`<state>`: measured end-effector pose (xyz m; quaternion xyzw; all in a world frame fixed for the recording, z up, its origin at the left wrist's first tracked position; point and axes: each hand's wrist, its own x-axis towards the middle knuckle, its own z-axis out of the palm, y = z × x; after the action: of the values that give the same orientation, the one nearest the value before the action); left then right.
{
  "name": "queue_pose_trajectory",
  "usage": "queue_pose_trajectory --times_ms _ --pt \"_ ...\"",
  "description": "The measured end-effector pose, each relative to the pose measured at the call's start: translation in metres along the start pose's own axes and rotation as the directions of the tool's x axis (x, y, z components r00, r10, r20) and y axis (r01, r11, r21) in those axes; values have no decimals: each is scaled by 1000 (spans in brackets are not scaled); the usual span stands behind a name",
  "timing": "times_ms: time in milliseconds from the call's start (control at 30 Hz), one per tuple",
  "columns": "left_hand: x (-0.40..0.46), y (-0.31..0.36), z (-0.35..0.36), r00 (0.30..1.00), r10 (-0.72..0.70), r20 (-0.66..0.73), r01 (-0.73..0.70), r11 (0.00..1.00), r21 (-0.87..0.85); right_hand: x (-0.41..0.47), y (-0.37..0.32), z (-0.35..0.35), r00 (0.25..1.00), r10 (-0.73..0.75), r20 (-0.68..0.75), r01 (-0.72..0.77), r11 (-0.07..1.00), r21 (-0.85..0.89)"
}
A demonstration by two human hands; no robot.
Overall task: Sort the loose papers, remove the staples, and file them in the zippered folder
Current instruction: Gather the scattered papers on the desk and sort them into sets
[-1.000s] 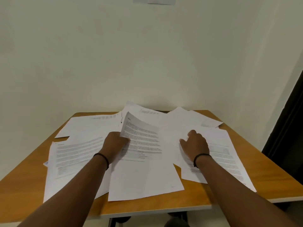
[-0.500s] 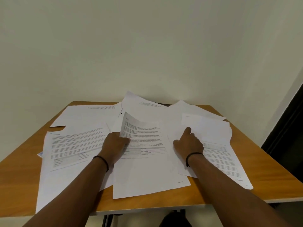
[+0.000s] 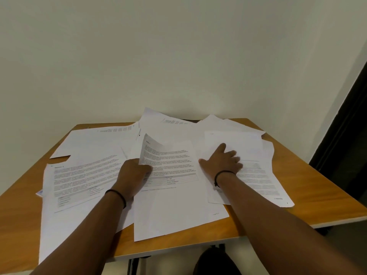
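Loose papers cover the surface. The left hand pinches the left edge of a printed sheet, lifting its corner. Just right of it, the right hand presses flat, fingers spread, on another sheet.

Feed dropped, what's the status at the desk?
Left hand gripping a printed sheet. Right hand flat on papers. Folder not in view.

Thin black bands on both wrists
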<state>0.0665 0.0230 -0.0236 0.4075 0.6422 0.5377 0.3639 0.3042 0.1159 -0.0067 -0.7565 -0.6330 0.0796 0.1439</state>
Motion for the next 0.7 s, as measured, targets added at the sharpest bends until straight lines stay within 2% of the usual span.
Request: queue_pose_trajectory --times_ms 133,200,400,600,700 --pt "16 -17 -6 999 -10 44 13 998 -59 -3 -10 5 998 -66 -21 66 998 17" --pt "9 -10 -5 999 -11 36 12 999 -31 -7 -13 5 994 -103 -21 104 994 27" --pt "6 -4 -4 1000 -26 18 26 1000 13 -22 -14 5 938 -346 -40 348 932 104" --pt "7 -6 -4 999 -39 10 40 998 -39 -34 -29 -4 914 -405 17 404 914 36" --pt "4 -4 -4 999 -38 16 38 999 -29 -38 -35 -13 907 -421 -10 419 906 -62"
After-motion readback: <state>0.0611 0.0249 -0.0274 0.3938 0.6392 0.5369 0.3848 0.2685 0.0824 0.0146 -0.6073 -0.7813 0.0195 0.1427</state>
